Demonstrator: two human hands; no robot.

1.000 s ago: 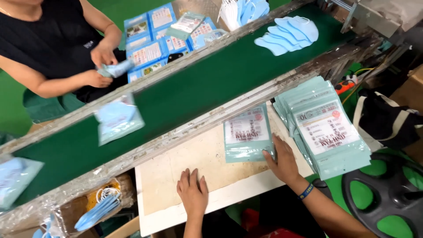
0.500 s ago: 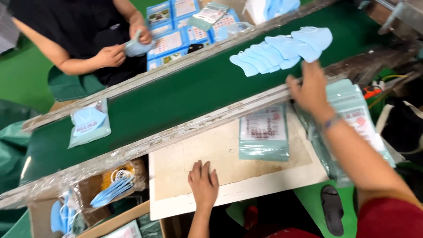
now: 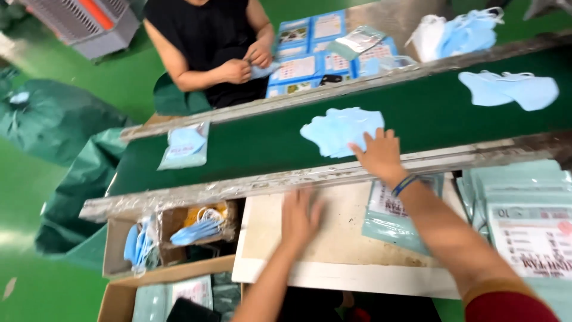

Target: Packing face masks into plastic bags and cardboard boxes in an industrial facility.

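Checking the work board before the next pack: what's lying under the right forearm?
A teal printed pouch lies flat on the pale board, partly beneath the right forearm. Its middle is covered by the arm. The right hand touches the blue masks.

View: single head-worn camera
Facing: steeply down, across the green belt (image 3: 256, 143)
Range: close, at arm's reach
Shared: none

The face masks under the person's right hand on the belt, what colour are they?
Light blue; the stack of soft fabric face masks shows best in the head view, against the dark green belt.
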